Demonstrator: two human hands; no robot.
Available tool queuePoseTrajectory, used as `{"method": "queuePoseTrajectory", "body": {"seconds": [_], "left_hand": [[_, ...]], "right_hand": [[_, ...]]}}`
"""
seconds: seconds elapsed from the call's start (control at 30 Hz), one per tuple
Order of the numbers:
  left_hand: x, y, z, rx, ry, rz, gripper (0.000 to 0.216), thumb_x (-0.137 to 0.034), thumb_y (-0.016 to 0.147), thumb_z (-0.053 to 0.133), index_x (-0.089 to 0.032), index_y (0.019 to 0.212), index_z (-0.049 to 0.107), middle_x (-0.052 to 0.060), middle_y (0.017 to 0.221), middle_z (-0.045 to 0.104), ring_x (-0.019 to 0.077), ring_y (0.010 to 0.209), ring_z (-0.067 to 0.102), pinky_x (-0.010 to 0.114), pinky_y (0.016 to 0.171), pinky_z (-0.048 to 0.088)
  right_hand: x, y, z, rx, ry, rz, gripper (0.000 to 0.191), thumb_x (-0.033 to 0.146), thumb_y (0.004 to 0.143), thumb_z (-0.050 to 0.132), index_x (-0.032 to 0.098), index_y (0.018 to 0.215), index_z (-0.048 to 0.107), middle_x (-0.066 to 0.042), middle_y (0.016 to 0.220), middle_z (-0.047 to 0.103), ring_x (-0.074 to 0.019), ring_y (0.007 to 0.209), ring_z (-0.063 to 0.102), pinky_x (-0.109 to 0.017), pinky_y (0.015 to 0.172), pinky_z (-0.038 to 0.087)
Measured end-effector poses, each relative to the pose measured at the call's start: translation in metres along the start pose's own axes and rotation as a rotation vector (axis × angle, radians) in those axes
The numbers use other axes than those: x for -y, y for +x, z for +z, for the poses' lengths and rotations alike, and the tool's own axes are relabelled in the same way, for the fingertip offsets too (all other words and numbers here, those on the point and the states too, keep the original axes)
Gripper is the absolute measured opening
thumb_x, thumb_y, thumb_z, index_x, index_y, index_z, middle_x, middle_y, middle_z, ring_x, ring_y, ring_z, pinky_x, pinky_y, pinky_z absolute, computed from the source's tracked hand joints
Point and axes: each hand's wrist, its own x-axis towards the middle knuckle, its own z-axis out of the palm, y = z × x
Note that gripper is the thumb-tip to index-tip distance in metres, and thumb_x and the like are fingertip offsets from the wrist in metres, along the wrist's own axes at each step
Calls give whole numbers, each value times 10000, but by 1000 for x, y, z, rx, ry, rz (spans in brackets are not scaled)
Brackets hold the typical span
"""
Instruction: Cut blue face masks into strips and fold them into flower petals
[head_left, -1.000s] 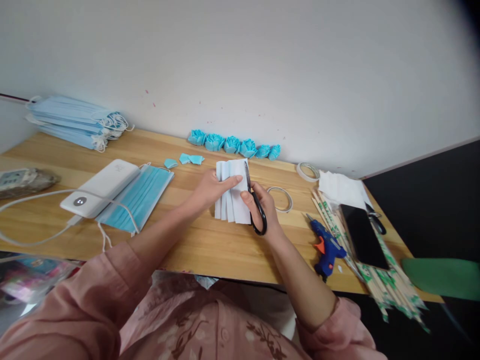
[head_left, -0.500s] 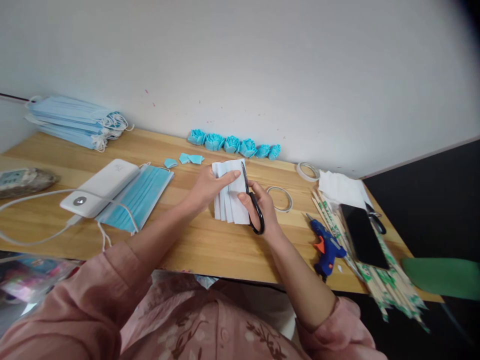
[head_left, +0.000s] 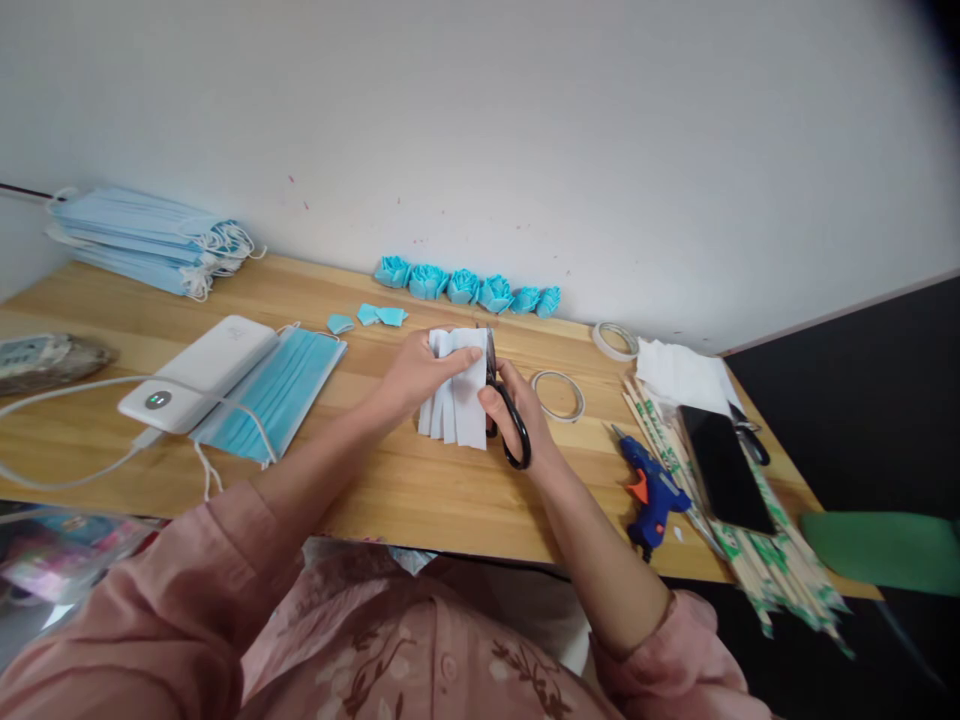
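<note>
My left hand (head_left: 420, 372) pinches a white pleated sheet (head_left: 469, 405), thumb lying across its front near the top; it looks like the inner side of a face mask. In my right hand (head_left: 521, 405) is a pair of scissors (head_left: 514, 430) with black handles. Their blades point away from me along the sheet's right edge. Whether the blades are biting into the sheet I cannot tell. Behind my hands, a row of blue folded flowers (head_left: 463, 286) stands by the wall. Small blue scraps (head_left: 381, 315) lie left of them.
On the left are a mask stack (head_left: 150, 240), a white power bank (head_left: 202, 370) with a cable, and a blue mask (head_left: 281, 385). To the right lie tape rolls (head_left: 615, 341), a blue glue gun (head_left: 651, 495), wrapped sticks (head_left: 780, 580), a phone (head_left: 724, 465) and white sheets (head_left: 682, 375).
The pleated sheet has shifted slightly left and tilted in my left hand. The scissors' blades look a little wider apart at the sheet's right edge.
</note>
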Motion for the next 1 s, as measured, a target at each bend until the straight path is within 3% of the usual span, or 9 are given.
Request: {"method": "queuePoseTrajectory", "body": {"seconds": [0.57,0.87,1.0], "left_hand": [[9,1,4,53,-2,-22,284,-352,702,774,-181,692,547,-18,651,531,103,580,474,242,539,403],[10,1,3,60,31,1,264,-370,703,769,-167,700,600,7,692,592,116,601,513,248,543,429],[11,2,2,34,28,-4,275,-382,703,769,-165,701,600,6,684,595,114,591,517,243,533,430]], "right_hand": [[4,-1,0,-77,0,-11,596,744,822,613,234,1127,579,15,670,570,-170,571,525,-300,506,411],[4,-1,1,-111,-39,-35,574,728,836,605,226,1113,606,-7,684,601,-182,600,548,-310,516,439],[4,-1,1,-104,-13,-10,591,728,831,613,216,1126,593,24,614,565,-150,500,507,-287,456,401]]}}
